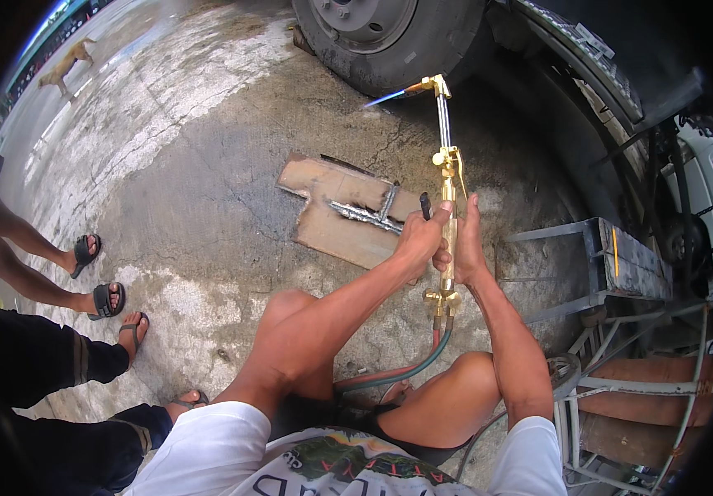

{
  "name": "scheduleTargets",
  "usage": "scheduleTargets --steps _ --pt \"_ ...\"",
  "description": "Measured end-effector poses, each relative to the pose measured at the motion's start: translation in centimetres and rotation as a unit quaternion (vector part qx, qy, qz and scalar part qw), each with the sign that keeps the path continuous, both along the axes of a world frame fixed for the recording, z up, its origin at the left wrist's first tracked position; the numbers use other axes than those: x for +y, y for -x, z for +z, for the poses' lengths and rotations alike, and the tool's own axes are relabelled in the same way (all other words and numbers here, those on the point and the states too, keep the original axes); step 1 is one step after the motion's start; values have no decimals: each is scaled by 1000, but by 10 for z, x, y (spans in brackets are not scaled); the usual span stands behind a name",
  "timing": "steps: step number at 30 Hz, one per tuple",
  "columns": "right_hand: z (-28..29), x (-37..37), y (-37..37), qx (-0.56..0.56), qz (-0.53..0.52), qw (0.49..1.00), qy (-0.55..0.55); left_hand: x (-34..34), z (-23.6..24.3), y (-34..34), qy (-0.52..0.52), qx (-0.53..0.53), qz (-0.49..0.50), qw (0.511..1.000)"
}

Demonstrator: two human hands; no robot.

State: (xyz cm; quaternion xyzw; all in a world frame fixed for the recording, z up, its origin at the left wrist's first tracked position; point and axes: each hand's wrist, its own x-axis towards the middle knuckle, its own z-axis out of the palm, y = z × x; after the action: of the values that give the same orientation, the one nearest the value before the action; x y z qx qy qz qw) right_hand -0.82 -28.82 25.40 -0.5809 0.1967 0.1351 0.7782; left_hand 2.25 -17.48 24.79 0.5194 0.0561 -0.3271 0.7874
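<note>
Upright in front of me stands a brass cutting torch with a bent head, a side lever and valve knobs. A blue flame shoots leftward from its nozzle. My left hand is closed at the torch handle from the left, and a short black object, its kind unclear, sticks up from its fingers. My right hand wraps the handle from the right, one digit raised beside the lever. Beyond my left hand, a cut, rusty steel plate with a rough weld seam lies on the concrete.
Red and green hoses run from the torch down between my legs. A large truck tire stands ahead, near the flame. At right are a metal stand and a pipe frame. Bystanders' sandaled feet are at left; a dog is farther off.
</note>
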Motion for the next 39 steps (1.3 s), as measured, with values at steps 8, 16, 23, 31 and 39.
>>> scheduleTargets --steps 8,16,23,31,39 --pt "-3 4 2 -2 10 999 36 6 -1 0 -7 -9 -11 1000" --pt "-16 17 -19 51 22 992 113 2 -6 -19 -85 107 41 990" --pt "-47 30 -33 110 59 979 160 12 -43 -30 -117 108 72 985" --pt "-85 44 -44 136 58 979 143 27 -94 -45 -216 14 2 976" --pt "-111 48 -47 172 58 975 129 32 -118 -47 -228 24 -16 973"
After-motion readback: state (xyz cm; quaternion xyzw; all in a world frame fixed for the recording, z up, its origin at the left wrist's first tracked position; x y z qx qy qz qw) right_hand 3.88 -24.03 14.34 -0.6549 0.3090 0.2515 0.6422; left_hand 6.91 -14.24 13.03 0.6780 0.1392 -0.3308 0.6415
